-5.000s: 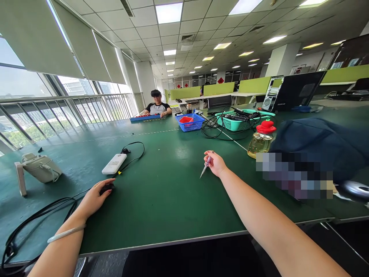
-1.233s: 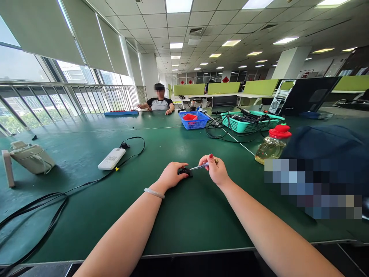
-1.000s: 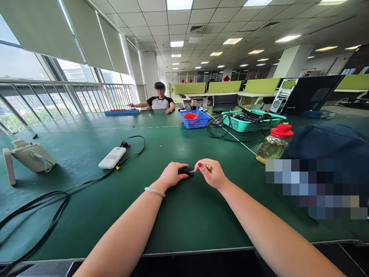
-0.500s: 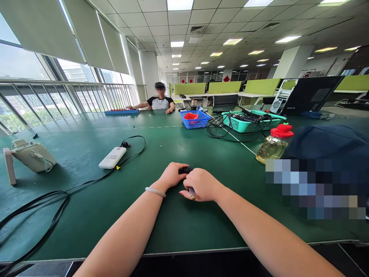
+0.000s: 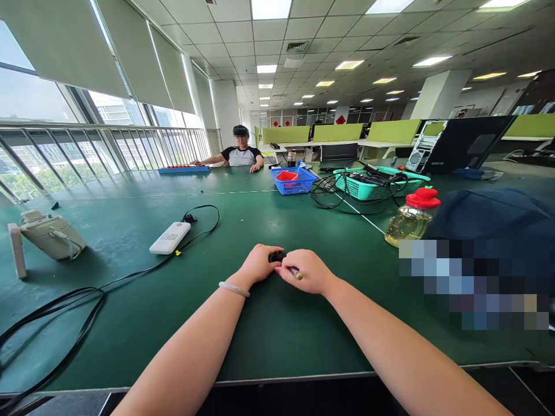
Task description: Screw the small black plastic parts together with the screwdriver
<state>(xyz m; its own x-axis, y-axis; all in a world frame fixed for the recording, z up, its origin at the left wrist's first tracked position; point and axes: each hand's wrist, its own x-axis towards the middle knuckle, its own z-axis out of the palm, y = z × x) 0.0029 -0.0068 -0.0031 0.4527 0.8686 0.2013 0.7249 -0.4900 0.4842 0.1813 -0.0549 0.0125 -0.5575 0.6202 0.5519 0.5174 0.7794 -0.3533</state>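
Over the green table, my left hand [image 5: 258, 264] is closed around a small black object [image 5: 276, 256], whose kind I cannot make out. Just to its right, my right hand [image 5: 310, 268] grips a slim pen-like tool [image 5: 297, 274]. The tool's rounded, brass-coloured end sticks out toward me, while its other end is hidden inside the hand. Both hands are close together, and the right fingers sit against the near right side of the black object. A pale bangle [image 5: 234, 288] circles my left wrist.
A white power bank-like box [image 5: 170, 238] with a black cable [image 5: 80, 289] lies left. Beige bag [image 5: 54, 234] at far left. Blue basket [image 5: 299, 186], green basket [image 5: 368, 190], red-capped bottle [image 5: 405, 225] and dark cloth [image 5: 494, 214] stand right. A person [image 5: 241, 155] sits opposite.
My right hand has turned, and the tool's exposed end has swung up and to the right. The right fingers have closed in further. My left hand has hardly moved.
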